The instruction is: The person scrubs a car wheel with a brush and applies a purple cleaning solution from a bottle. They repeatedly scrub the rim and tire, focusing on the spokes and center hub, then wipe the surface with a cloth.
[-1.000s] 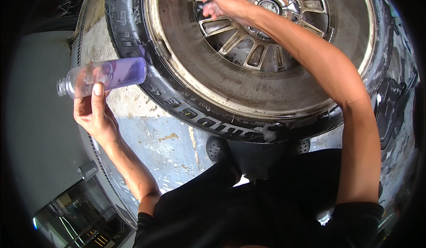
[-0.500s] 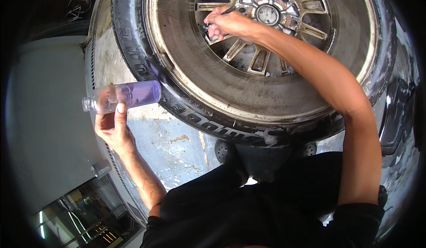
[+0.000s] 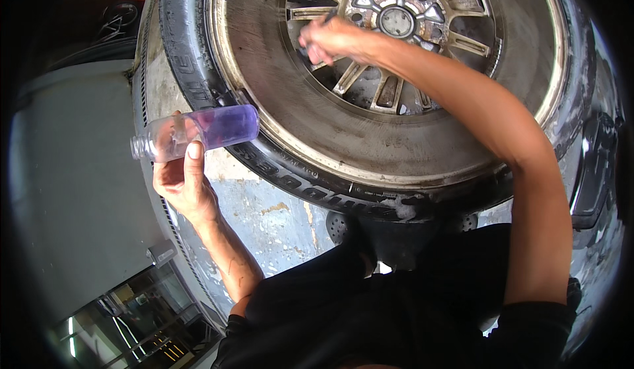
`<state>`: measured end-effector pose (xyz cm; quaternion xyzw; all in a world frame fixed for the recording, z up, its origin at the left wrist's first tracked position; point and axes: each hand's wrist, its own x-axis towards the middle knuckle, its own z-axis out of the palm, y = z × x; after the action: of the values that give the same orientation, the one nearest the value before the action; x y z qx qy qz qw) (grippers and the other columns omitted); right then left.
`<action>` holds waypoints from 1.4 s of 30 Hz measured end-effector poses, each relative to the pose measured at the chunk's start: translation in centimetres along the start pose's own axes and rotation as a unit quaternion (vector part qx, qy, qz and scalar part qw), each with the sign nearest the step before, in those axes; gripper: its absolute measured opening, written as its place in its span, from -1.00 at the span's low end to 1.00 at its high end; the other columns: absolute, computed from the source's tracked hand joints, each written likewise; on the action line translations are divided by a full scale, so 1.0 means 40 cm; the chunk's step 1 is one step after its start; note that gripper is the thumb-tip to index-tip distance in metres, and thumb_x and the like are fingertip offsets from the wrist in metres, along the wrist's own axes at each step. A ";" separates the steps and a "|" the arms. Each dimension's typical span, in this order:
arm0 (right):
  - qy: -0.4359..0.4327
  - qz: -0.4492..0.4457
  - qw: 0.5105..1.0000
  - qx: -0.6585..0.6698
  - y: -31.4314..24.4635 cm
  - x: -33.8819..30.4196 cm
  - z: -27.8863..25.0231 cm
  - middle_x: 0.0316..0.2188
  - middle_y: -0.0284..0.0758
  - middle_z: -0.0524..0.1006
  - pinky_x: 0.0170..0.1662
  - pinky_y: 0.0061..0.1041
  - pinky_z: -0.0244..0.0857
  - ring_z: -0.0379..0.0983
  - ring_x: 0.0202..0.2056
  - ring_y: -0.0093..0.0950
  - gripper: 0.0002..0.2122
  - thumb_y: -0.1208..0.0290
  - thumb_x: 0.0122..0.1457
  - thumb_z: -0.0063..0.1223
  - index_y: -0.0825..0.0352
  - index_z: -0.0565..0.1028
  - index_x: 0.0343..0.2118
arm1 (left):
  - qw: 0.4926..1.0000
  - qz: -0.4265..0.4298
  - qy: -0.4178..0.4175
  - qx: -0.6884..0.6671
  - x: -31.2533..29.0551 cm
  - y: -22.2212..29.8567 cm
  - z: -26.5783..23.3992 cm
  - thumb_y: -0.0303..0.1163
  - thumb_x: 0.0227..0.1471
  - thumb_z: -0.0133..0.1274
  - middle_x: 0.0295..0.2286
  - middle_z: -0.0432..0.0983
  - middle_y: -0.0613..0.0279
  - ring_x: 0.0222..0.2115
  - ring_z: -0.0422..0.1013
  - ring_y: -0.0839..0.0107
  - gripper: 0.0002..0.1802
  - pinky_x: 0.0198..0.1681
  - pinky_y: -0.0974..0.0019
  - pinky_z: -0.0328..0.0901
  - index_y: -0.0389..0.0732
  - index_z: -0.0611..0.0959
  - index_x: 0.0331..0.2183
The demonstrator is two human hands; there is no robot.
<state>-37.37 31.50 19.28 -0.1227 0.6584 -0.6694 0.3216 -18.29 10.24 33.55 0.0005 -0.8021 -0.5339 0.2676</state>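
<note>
My left hand (image 3: 187, 183) is closed around a clear plastic bottle (image 3: 232, 124) with purple liquid in it. The bottle lies nearly level, its capless neck to the left and its base over the tyre's edge. A large car wheel lies before me, a black tyre (image 3: 300, 185) on a dirty metal rim (image 3: 389, 159). Over the spokes at the wheel's left, my right hand (image 3: 332, 41) grips a slim black-handled tool (image 3: 330, 16). That hand is smeared by motion, and the tool's working end cannot be made out.
Beneath and beside the wheel is worn, blue-grey painted floor (image 3: 254, 204). A dark grated strip (image 3: 146, 98) runs along a grey panel (image 3: 76, 171) on the left. A black object (image 3: 588, 177) lies at the right edge. A bicycle (image 3: 117, 24) shows at upper left.
My left hand has moved a little right and up with the bottle, whose base now overlaps more of the tyre. My right hand has shifted slightly at the spokes and is more blurred.
</note>
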 end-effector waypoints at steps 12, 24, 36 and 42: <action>0.160 -0.139 0.963 0.165 -0.035 0.040 -0.013 -0.42 -0.16 0.52 -0.28 -0.53 0.39 0.41 -0.52 -0.54 -0.73 0.44 0.26 -0.17 0.53 0.31 -0.08 | 1.000 0.007 -0.022 0.021 -0.012 -0.039 -0.050 -0.39 0.02 0.20 -0.05 0.44 -0.13 -0.11 0.46 0.20 -0.46 -0.01 0.11 0.40 -0.45 0.47 0.00; 0.191 -0.206 0.955 -0.100 -0.013 -0.005 0.044 -0.49 -0.36 0.51 -0.38 -0.53 0.32 0.41 -0.46 -0.57 -0.79 0.37 0.20 -0.13 0.39 0.45 -0.23 | 1.000 -0.003 0.002 0.011 -0.017 -0.046 -0.057 -0.40 0.01 0.21 -0.04 0.42 -0.14 -0.02 0.42 0.14 -0.45 0.02 0.11 0.37 -0.44 0.46 0.01; 0.124 -0.312 0.901 -0.273 -0.031 -0.029 0.057 -0.60 -0.10 0.51 -0.37 -0.32 0.38 0.53 -0.50 -0.25 -0.83 0.46 0.01 -0.02 0.49 0.44 -0.42 | 1.000 -0.011 0.003 0.011 -0.028 -0.057 -0.093 -0.46 0.01 0.19 -0.03 0.44 -0.12 -0.05 0.43 0.18 -0.48 0.06 0.11 0.34 -0.37 0.48 0.02; 0.135 -0.383 0.869 -0.284 -0.008 0.000 0.013 -0.60 -0.23 0.48 -0.45 -0.37 0.30 0.39 -0.58 -0.41 -0.85 0.48 0.05 -0.09 0.46 0.44 -0.40 | 1.000 -0.011 0.003 0.002 -0.026 -0.059 -0.093 -0.49 0.01 0.18 -0.02 0.42 -0.13 -0.04 0.43 0.17 -0.48 0.05 0.09 0.35 -0.37 0.47 0.03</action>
<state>-37.15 31.04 19.63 -0.3594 0.7587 -0.5339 -0.1006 -16.47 6.32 32.16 0.0111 -0.8023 -0.5352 0.2641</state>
